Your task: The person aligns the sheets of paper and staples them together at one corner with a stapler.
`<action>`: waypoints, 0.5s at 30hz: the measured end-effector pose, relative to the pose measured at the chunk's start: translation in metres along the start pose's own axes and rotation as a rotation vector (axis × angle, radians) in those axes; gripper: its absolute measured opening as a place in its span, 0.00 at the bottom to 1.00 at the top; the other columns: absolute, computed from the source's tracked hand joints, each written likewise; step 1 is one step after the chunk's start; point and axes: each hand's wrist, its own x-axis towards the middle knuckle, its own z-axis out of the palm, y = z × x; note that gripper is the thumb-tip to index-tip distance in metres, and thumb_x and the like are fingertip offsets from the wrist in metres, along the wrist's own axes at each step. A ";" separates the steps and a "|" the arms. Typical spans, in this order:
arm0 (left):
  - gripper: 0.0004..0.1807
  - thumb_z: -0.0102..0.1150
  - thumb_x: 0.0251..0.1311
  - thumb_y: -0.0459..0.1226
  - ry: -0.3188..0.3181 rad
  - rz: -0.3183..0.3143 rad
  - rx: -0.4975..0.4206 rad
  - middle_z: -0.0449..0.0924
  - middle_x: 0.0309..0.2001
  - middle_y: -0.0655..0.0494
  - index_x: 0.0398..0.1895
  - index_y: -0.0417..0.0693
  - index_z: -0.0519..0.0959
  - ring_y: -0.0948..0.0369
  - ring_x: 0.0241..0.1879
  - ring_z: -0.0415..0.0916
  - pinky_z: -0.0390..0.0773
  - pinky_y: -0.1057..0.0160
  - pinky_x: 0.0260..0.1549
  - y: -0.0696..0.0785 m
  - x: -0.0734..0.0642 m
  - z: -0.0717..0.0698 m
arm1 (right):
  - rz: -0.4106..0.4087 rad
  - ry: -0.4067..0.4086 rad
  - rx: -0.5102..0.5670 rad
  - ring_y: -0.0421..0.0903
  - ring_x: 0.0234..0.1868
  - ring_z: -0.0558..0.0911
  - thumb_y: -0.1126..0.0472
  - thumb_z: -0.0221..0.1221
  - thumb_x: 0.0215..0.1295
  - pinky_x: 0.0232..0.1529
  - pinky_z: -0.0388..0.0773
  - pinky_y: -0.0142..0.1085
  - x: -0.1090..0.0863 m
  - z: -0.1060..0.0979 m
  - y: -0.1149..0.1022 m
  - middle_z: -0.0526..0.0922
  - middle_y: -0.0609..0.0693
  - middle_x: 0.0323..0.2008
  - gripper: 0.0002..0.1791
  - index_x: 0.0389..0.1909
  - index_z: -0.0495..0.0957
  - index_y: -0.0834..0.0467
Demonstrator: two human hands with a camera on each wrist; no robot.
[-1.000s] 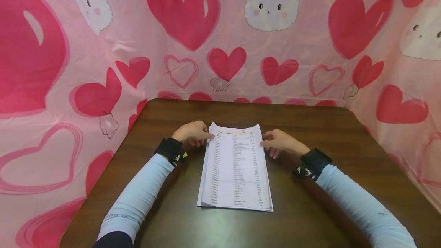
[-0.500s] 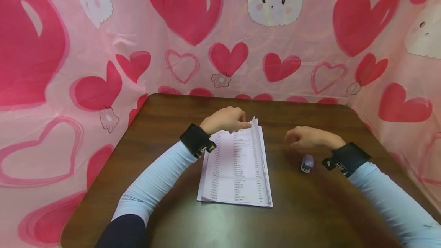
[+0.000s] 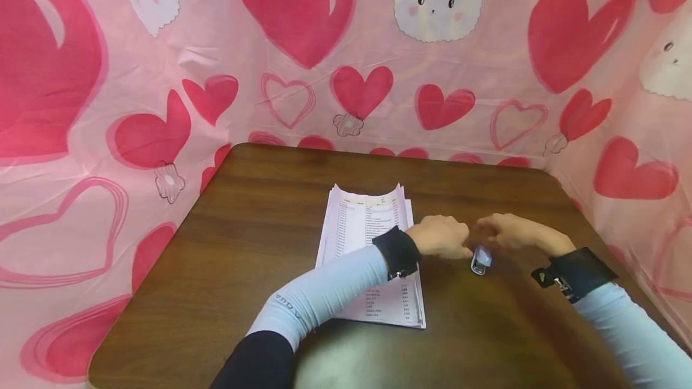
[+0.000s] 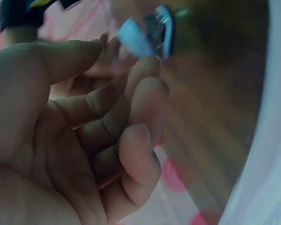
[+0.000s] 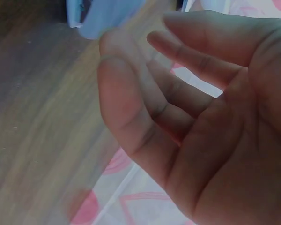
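Observation:
A small purple stapler [image 3: 480, 260] lies on the brown table, right of a stack of printed papers [image 3: 373, 212]. My left hand [image 3: 440, 238] reaches across the papers and is just left of the stapler, with loosely bent fingers and nothing in its grasp. Beyond the stapler is my right hand [image 3: 508, 232], its fingers also loosely bent around nothing. In the left wrist view the stapler [image 4: 135, 38] appears past the fingertips, and whether they touch it is hard to tell. The right wrist view has the stapler [image 5: 107, 18] cut off at the top edge.
The brown wooden table [image 3: 243, 227] has rounded far corners. A pink cloth [image 3: 303, 101] printed with hearts and rabbits hangs behind it and at both sides. My left forearm covers part of the papers.
Both hands have left the sides of the papers. The left one has crossed over the stack to the stapler; the right one has moved rightward to it, uncovering the stapler in the head view.

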 end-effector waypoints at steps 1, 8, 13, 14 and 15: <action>0.15 0.55 0.64 0.59 -0.007 -0.008 0.012 0.77 0.24 0.64 0.36 0.62 0.79 0.66 0.24 0.75 0.73 0.65 0.25 0.005 0.003 0.005 | 0.019 -0.011 0.034 0.41 0.28 0.76 0.64 0.59 0.64 0.28 0.75 0.35 -0.001 0.002 0.001 0.81 0.54 0.40 0.19 0.55 0.75 0.67; 0.17 0.55 0.61 0.62 -0.005 -0.063 0.062 0.76 0.24 0.66 0.37 0.64 0.80 0.66 0.23 0.74 0.73 0.66 0.24 0.025 0.018 0.026 | 0.066 -0.048 0.108 0.42 0.20 0.76 0.63 0.54 0.69 0.21 0.76 0.37 -0.003 0.009 0.012 0.79 0.51 0.28 0.13 0.51 0.77 0.64; 0.18 0.56 0.60 0.63 -0.014 -0.081 0.042 0.76 0.25 0.66 0.39 0.64 0.80 0.66 0.24 0.74 0.72 0.66 0.25 0.031 0.021 0.033 | 0.055 -0.102 0.189 0.42 0.19 0.76 0.75 0.48 0.60 0.19 0.75 0.36 -0.004 0.014 0.021 0.80 0.52 0.29 0.22 0.57 0.74 0.69; 0.18 0.56 0.60 0.63 -0.016 -0.085 0.041 0.76 0.26 0.66 0.39 0.64 0.80 0.66 0.24 0.74 0.72 0.66 0.25 0.032 0.021 0.034 | 0.053 -0.114 0.217 0.42 0.19 0.76 0.76 0.48 0.58 0.19 0.74 0.35 -0.004 0.015 0.023 0.79 0.52 0.28 0.24 0.58 0.72 0.70; 0.18 0.56 0.61 0.63 -0.016 -0.086 0.040 0.76 0.26 0.66 0.39 0.64 0.79 0.66 0.24 0.74 0.72 0.66 0.25 0.032 0.021 0.035 | 0.040 -0.126 0.240 0.41 0.19 0.75 0.77 0.48 0.58 0.19 0.74 0.34 -0.003 0.016 0.024 0.79 0.52 0.29 0.25 0.58 0.72 0.70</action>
